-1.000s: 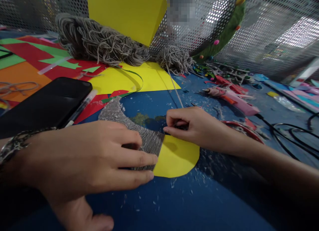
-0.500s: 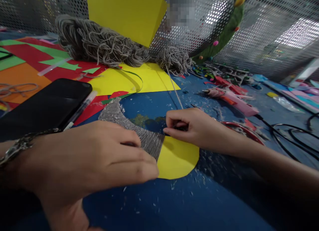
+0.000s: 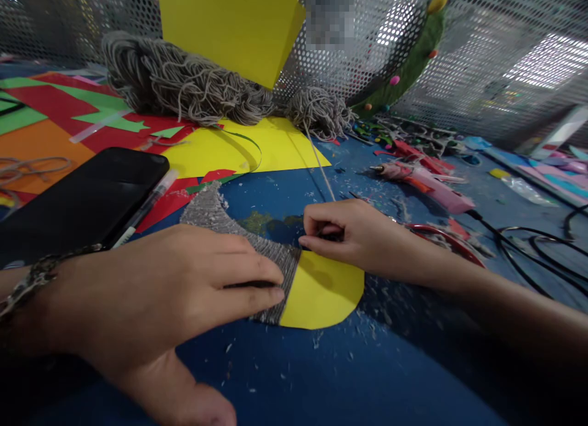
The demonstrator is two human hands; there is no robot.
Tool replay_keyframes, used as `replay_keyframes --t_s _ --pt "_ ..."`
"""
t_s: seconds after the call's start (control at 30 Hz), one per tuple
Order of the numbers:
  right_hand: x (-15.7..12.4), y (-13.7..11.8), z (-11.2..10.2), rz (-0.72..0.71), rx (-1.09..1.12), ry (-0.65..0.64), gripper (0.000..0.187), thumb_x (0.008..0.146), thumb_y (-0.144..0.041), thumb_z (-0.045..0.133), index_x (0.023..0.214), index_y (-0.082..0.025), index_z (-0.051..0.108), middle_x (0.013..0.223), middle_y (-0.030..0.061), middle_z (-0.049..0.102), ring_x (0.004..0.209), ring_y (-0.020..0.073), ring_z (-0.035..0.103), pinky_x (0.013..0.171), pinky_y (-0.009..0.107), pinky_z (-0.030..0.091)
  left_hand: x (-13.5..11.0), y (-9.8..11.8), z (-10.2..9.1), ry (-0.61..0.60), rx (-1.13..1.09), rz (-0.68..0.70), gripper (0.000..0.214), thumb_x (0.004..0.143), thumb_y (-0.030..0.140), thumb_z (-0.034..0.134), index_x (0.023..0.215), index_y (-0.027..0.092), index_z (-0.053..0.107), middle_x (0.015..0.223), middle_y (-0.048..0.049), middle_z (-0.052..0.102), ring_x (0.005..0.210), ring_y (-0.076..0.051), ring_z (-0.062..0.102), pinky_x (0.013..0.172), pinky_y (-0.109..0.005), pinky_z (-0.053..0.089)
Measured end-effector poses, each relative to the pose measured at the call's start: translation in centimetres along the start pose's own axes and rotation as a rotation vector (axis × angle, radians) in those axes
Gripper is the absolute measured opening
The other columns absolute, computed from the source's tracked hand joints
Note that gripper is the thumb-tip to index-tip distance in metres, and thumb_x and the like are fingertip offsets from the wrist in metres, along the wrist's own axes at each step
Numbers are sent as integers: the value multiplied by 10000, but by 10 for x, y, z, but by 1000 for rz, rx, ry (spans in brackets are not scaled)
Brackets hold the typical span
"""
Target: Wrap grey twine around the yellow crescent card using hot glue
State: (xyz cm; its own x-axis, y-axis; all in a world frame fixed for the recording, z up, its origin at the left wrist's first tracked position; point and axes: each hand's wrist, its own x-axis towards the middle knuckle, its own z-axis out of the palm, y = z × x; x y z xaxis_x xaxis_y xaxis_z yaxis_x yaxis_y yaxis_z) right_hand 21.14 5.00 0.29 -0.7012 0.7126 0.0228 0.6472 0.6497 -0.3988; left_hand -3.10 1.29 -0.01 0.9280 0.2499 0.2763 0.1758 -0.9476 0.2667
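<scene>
A curved yellow paper cut-out (image 3: 324, 294) lies on the blue table, its left part covered with rows of grey yarn (image 3: 209, 209). My left hand (image 3: 193, 285) rests over the yarn-covered part, fingers stretched out and thumb spread away below. Just above the seam between yarn and bare yellow, my right hand (image 3: 344, 233) is closed in a pinch. A taut grey strand (image 3: 324, 172) runs from the small yarn bundle (image 3: 319, 111) at the back down to my right fingers. The strand's end inside the fingers is hidden.
A black phone (image 3: 82, 199) and a pen (image 3: 147, 209) lie at left, near red, green and orange paper (image 3: 59, 135). Behind is a large grey yarn hank (image 3: 184, 77) by a perforated metal screen. A pink glue gun (image 3: 432, 184) with a black cord lies at right.
My left fingers have drawn back left from the seam, uncovering the lower edge of the yarn rows, and the thumb has come further into view. My right hand stays nearly still.
</scene>
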Motion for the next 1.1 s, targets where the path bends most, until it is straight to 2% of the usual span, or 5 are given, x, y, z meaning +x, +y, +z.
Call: replay_keyframes --t_s 0.27,0.5,0.87,1.0,1.1 --pt "2 -1 -2 -6 2 -35 210 807 -264 530 634 -179 447 546 -61 424 497 55 345 506 204 271 11 5 6 130 108 -32 444 997 234 214 897 159 640 871 -14 692 735 -144 615 634 -255 470" --pt "-2 -8 -14 48 58 -21 127 841 -279 488 800 -184 562 754 15 603 653 102 517 604 225 407 14 8 7 31 136 -95 340 971 192 319 869 179 644 806 -3 652 719 -140 594 651 -228 475" --pt "-58 18 -92 332 -241 91 207 850 -313 453 846 -156 588 805 60 626 702 136 566 654 261 430 11 7 9 10 60 -120 328 966 202 305 848 181 610 830 -9 629 713 -137 580 650 -218 472" --pt "-104 28 -75 434 -245 -41 179 810 -289 539 926 -191 633 869 86 663 747 165 619 677 276 474 12 7 5 4 25 -132 248 943 201 383 821 175 598 812 -7 621 700 -140 571 630 -227 448" --pt "-123 36 -42 469 -311 137 207 835 -324 515 980 -200 594 1006 129 627 932 212 586 840 346 440 13 7 1 -15 30 -144 197 922 185 438 796 162 588 790 -4 616 679 -139 566 604 -233 425"
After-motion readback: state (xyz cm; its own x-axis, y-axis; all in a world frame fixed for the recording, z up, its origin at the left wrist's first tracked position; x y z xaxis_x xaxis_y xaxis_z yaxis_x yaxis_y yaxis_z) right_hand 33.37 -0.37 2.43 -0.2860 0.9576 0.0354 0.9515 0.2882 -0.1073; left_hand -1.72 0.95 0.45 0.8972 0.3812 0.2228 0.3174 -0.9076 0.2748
